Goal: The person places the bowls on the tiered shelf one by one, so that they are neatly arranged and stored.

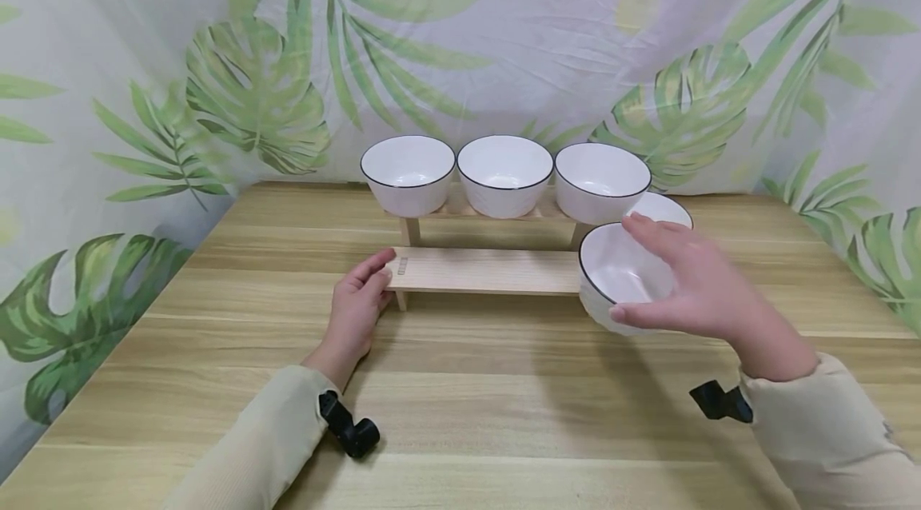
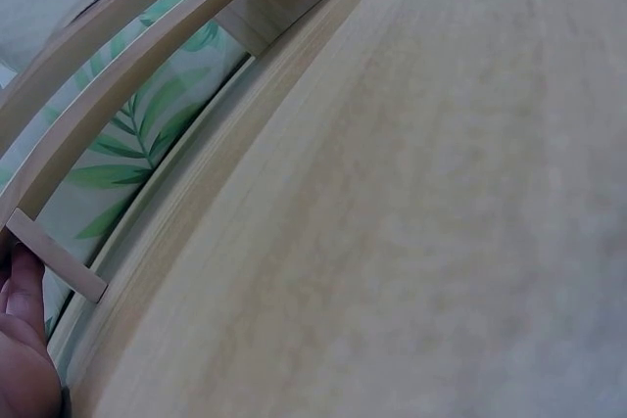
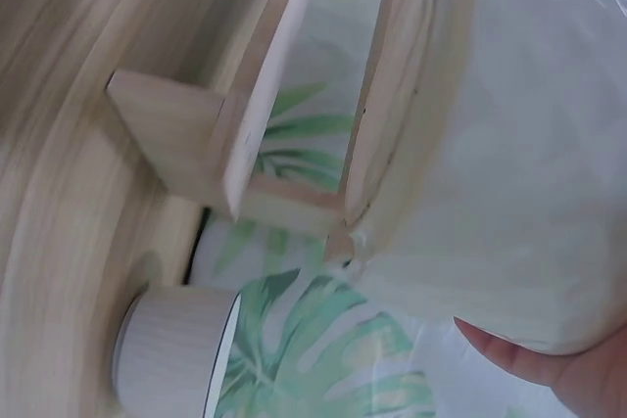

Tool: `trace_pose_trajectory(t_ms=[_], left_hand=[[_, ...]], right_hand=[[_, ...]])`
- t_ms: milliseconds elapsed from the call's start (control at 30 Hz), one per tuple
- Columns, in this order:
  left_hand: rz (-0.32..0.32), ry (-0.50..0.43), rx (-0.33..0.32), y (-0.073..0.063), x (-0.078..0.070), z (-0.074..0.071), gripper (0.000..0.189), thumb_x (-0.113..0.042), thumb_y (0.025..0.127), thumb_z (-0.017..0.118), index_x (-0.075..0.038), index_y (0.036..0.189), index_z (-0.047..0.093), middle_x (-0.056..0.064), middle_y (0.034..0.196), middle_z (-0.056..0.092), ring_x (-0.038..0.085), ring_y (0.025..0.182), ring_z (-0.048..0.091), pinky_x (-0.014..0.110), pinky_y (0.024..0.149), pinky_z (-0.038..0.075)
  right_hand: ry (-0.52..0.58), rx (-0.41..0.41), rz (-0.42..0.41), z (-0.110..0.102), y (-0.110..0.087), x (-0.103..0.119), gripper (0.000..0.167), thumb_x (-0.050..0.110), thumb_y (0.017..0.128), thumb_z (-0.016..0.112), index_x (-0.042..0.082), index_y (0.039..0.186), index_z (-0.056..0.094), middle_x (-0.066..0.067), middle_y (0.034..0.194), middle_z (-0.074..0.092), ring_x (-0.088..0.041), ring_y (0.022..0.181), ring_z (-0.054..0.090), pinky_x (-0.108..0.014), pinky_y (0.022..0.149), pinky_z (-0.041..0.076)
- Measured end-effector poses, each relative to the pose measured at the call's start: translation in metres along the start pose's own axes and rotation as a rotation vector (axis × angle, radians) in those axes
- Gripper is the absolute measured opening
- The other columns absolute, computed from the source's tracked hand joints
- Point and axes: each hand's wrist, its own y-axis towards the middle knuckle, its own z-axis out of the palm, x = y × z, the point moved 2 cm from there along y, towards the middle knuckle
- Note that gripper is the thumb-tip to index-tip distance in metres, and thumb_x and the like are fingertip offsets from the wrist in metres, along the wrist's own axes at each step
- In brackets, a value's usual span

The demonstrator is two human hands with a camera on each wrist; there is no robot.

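A white bowl point(image 1: 626, 264) with a dark rim is gripped by my right hand point(image 1: 708, 290), thumb at its near side and fingers at the far rim. It is at the right end of the lower shelf point(image 1: 489, 270) of a two-tier wooden stand; in the right wrist view the bowl's underside point(image 3: 519, 173) is close to the boards, but whether it touches them I cannot tell. My left hand point(image 1: 354, 310) holds the lower shelf's left end between thumb and fingers. Three matching bowls, left point(image 1: 408, 166), middle point(image 1: 505, 166) and right point(image 1: 603, 173), stand in a row on the upper shelf.
Another white bowl point(image 1: 665, 210) stands on the table behind my right hand, partly hidden; it also shows in the right wrist view. The wood-grain table point(image 1: 460, 398) reaches back to a leaf-patterned cloth point(image 1: 547, 38).
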Motion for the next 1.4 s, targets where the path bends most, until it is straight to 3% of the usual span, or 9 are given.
trace_pose_trajectory(t_ms=[500,733,1100,1400], left_hand=[[0.002,-0.003,0.002,0.000,0.001,-0.001,0.038,-0.007,0.094,0.042,-0.006,0.132,0.050,0.005,0.130,0.047,0.005,0.098,0.051,0.016,0.072,0.045],[0.004,-0.001,0.003,0.001,0.000,-0.001,0.038,-0.007,0.095,0.042,-0.006,0.132,0.050,0.006,0.131,0.048,0.006,0.098,0.051,0.016,0.072,0.046],[-0.003,-0.006,0.001,0.001,0.001,-0.001,0.038,-0.007,0.095,0.042,-0.006,0.132,0.050,0.006,0.131,0.047,0.006,0.097,0.051,0.016,0.072,0.045],[0.009,0.003,0.003,0.001,0.001,-0.002,0.038,-0.007,0.094,0.042,-0.004,0.132,0.050,0.006,0.130,0.048,0.003,0.094,0.052,0.016,0.071,0.045]], right_hand=[[0.040,0.026,-0.054,0.011,0.015,0.022,0.091,0.039,0.063,0.079,0.002,0.137,0.042,-0.015,0.141,0.042,-0.036,0.127,0.035,-0.053,0.099,0.030],[0.066,0.046,-0.072,0.018,0.022,0.032,0.089,0.039,0.066,0.076,0.001,0.138,0.041,-0.014,0.143,0.040,-0.037,0.131,0.031,-0.053,0.104,0.024],[0.083,0.035,-0.142,0.036,0.039,0.046,0.095,0.043,0.062,0.077,0.000,0.138,0.040,-0.014,0.143,0.039,-0.034,0.134,0.030,-0.051,0.106,0.024],[0.122,0.045,-0.148,0.052,0.051,0.056,0.095,0.047,0.062,0.074,-0.001,0.137,0.042,-0.016,0.142,0.040,-0.036,0.134,0.030,-0.052,0.107,0.023]])
